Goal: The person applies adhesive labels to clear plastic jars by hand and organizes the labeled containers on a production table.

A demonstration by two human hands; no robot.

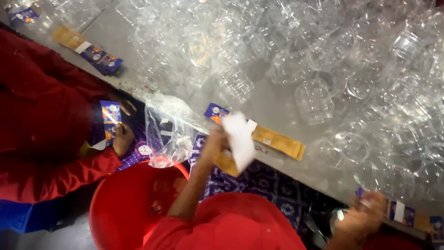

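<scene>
Past my left hand (215, 146), which pinches one white backing sheet (240, 139), I count one red bucket (125, 203) and one clear plastic bag (169, 132). Beyond my grip lie too many clear plastic jars (323, 60) to number. Near my right hand (365, 217), one label strip (400, 213).

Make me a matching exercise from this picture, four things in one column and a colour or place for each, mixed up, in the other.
Things:
1. left hand
2. right hand
3. bucket
4. jars

Descriptions:
A. red, low at the table's edge
B. clear, heaped across the grey table
C. peeling a white backing strip off a label
D. at the lower right, on a blue label

Pairs: 1-C, 2-D, 3-A, 4-B
</scene>
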